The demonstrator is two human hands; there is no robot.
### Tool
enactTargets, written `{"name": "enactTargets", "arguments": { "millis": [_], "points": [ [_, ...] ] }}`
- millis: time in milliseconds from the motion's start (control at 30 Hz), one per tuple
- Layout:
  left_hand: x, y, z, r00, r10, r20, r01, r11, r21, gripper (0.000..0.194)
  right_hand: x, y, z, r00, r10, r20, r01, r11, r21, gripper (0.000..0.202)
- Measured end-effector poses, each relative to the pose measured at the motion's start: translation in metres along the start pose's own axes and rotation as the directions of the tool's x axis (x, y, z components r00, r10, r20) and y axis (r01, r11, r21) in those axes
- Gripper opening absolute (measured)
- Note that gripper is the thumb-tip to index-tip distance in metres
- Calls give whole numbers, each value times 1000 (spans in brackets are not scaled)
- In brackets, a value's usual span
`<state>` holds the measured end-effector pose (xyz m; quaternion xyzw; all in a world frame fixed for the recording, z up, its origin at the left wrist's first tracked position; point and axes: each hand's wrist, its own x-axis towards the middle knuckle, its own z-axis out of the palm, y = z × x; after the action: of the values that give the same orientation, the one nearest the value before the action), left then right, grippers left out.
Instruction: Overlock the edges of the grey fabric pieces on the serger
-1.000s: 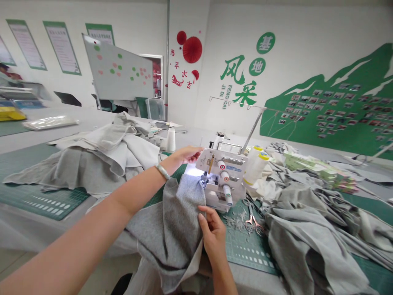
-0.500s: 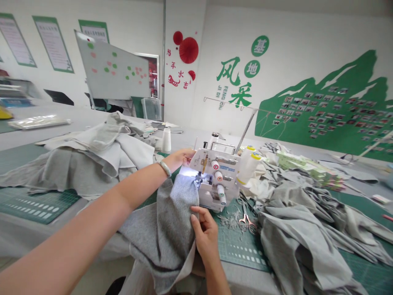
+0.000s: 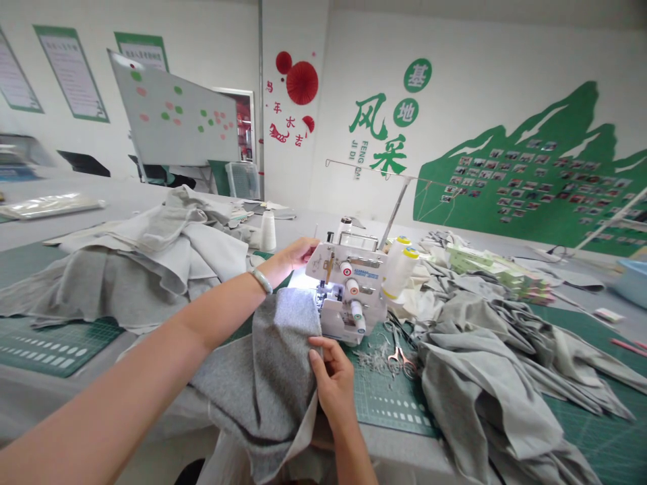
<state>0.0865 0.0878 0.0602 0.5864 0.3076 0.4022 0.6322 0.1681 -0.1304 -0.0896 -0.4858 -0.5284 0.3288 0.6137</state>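
Observation:
A small white overlock sewing machine (image 3: 348,289) stands on the table with its lamp lit. My left hand (image 3: 302,253) reaches to its far left side, fingers curled at the back edge; the fingertips are hidden behind the housing. A bracelet sits on that wrist. Grey knit fabric (image 3: 283,364) lies with its upper end beside the needle area and hangs down over the table's front edge. Its right edge is pinched between thumb and fingers of my right hand (image 3: 333,377), just below the machine. Whether the fabric lies under the presser foot I cannot tell.
Scissors (image 3: 399,353) and thread scraps (image 3: 371,360) lie on the green cutting mat (image 3: 399,407). Fabric piles rest at left (image 3: 151,263) and right (image 3: 485,364). Thread cones (image 3: 402,266) stand behind the machine, another white cone (image 3: 267,231) at its left.
The view has swung slightly right. The fabric's upper end lies flatter and its corner appears less drawn up at the needle area. Both hands keep nearly the same places.

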Motion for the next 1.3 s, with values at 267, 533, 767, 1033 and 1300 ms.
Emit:
{"name": "enactTargets", "arguments": {
  "millis": [267,533,767,1033,1300],
  "points": [
    [-82,-35,-17,918,259,-302,-157,933,325,10,-1,1,0,1000,-17,18,17,1000,-11,23],
    [-146,-53,-11,875,314,369,-460,300,836,29,-4,-6,-1,973,-26,227,33,999,-24,17],
    [-161,-47,-15,852,215,477,-517,213,829,32,-7,-13,0,900,32,435,-40,999,9,15],
    [-153,-46,-6,856,159,492,-514,150,845,37,-4,-13,-4,951,-7,308,-4,999,37,18],
    [-171,-41,-9,847,125,517,-531,154,833,47,-6,-6,2,925,92,369,-201,942,269,28]
  ]
}}
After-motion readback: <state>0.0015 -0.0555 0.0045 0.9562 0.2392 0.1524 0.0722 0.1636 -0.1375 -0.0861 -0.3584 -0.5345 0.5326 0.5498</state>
